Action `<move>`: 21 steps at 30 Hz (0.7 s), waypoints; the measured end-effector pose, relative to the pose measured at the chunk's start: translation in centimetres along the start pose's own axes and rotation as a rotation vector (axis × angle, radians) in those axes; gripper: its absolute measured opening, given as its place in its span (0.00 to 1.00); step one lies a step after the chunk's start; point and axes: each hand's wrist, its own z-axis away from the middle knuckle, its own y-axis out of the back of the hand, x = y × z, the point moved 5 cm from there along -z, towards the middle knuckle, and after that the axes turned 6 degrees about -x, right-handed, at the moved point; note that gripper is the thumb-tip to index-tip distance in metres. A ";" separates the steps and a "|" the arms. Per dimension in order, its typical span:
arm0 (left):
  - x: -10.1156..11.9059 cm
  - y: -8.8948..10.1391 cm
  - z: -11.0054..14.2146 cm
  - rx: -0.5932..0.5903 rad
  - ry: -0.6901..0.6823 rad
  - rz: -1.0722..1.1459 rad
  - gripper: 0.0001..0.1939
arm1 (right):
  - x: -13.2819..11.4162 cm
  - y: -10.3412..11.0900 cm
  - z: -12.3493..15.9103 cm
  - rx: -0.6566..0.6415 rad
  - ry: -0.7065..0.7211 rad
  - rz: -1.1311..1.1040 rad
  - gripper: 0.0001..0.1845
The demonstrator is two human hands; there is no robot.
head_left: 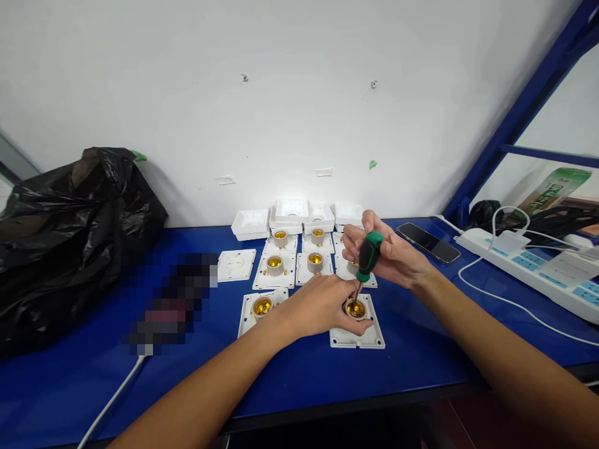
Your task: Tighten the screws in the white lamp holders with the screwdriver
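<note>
A green and black screwdriver [369,254] is held in my right hand [397,257], fingers closed around its handle. Its shaft points down into the gold interior of a round lamp socket [357,310], which is mounted on a square white plate [362,338] near the table's front. My left hand [322,305] is closed around the side of that socket, thumb in front. To its left, partly behind my forearm, lies another white plate with a lamp socket [262,305]. Behind my hands stand several more plates with sockets [275,264], some partly covered by my right hand.
White square housings [251,223] are stacked along the wall. A bare white plate [236,265] lies left of the sockets. A black plastic bag [70,243] fills the left side. At the right are a phone [428,242] and a white power strip [528,262] with cables.
</note>
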 end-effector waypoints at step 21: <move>0.1 0.1 0.0 -0.002 0.004 -0.040 0.22 | 0.3 0.3 0.2 0.035 -0.072 0.056 0.14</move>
